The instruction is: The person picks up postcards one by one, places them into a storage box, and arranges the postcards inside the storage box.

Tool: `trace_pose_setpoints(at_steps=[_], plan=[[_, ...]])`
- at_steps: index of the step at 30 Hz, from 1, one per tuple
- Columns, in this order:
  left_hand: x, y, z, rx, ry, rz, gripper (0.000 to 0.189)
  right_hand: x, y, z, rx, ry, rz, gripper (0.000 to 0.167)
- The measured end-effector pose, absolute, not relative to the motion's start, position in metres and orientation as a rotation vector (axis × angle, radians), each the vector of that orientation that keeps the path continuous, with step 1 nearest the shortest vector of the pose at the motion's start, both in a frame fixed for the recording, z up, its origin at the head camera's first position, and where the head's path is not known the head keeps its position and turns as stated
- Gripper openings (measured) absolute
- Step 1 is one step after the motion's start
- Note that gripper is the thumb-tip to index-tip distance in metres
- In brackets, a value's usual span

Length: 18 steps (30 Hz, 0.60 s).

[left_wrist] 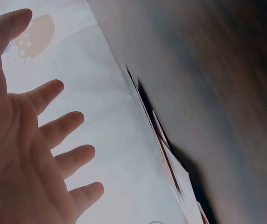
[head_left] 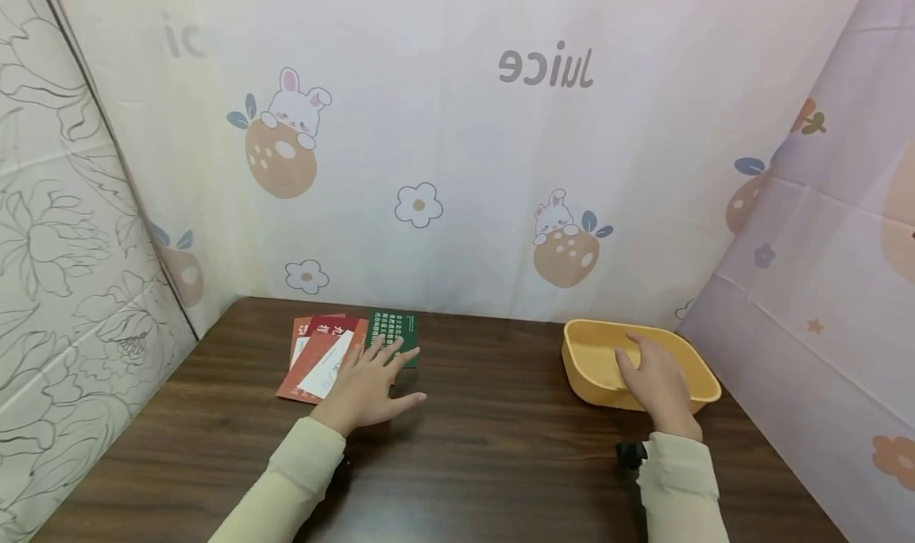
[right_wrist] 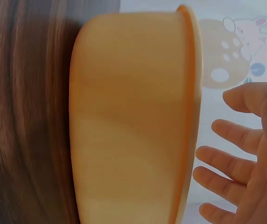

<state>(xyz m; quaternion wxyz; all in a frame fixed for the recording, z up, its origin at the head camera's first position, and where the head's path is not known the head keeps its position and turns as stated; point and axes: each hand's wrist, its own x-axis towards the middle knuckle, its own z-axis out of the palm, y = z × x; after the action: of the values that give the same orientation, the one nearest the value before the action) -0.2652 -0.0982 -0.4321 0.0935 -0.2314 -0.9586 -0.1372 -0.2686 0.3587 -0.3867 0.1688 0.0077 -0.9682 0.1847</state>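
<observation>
Nearest to the viewer are two cuffed sleeves of cream cloth, softly wrinkled; a small black object sits beside the right wrist. Below both hands extends the dark brown worktop, with streaked wood grain.

The left hand is wide open, fingers spread and nearly straight; it holds nothing and hovers above the worktop. The right hand is loosely open, thumb apart from the fingers, and also holds nothing. It is over the near rim of a yellow, rectangular plastic basin; whether it touches this rim, I cannot tell.

Just past the left hand, on its outer side, lie overlapping red-and-orange paper pieces with white panels and printed characters. Beside them, behind the left fingertips, lies a dark green card with white characters; the fingers partly cover it from the head view.

The basin has rounded corners, smooth walls and a projecting lip. Inside, around the right hand, smooth yellow wall and bottom are visible.

Far beyond both hands hangs a white curtain printed with rabbits, orange fruits and flowers; outward of the left hand, a white sheet carries grey flower outlines.
</observation>
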Motion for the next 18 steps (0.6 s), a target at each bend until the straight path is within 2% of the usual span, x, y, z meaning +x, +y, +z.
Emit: trace_pose_setpoints(at_steps=[9, 18], plan=[[-0.259, -0.094, -0.430, -0.758, -2.849, -0.480, 0.074, -0.271, 0.385, -0.390, -0.050, -2.748, 0.545, 0.061], [-0.253, -0.086, -0.429, -0.901, -2.847, -0.550, 0.072, -0.264, 0.410, -0.385, -0.178, -2.705, 0.485, 0.051]])
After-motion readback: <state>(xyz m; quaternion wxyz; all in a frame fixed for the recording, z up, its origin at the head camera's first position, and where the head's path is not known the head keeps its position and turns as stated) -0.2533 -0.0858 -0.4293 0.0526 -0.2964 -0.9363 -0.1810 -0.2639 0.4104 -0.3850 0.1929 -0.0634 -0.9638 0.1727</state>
